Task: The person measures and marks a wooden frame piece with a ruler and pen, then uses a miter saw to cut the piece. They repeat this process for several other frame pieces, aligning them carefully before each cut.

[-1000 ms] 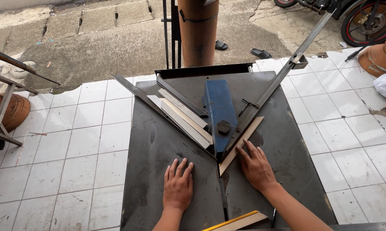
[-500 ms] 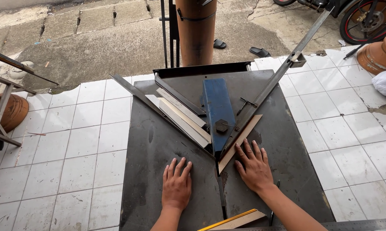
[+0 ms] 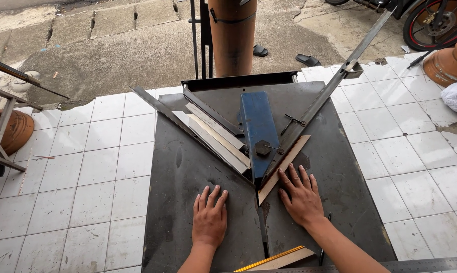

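Observation:
My left hand (image 3: 209,217) lies flat, palm down, on the dark metal table (image 3: 183,167), fingers apart, holding nothing. My right hand (image 3: 300,194) rests flat on the table too, its fingertips touching the lower end of a pale wooden strip (image 3: 284,168) that leans along the right arm of a V-shaped metal guide (image 3: 309,114). A blue metal block (image 3: 258,129) with a black knob (image 3: 262,147) sits in the middle of the V. Two pale wooden strips (image 3: 215,136) lie against the guide's left arm.
A yellow-edged strip (image 3: 274,259) and a steel ruler (image 3: 430,264) lie at the table's near edge. White floor tiles (image 3: 86,172) surround the table. A brown cylinder (image 3: 232,33) stands behind it. Clay pots (image 3: 443,63), a wheel (image 3: 438,23) and sandals (image 3: 307,59) lie beyond.
My right hand has slid slightly along the wooden strip's lower end. My left hand stays flat in place.

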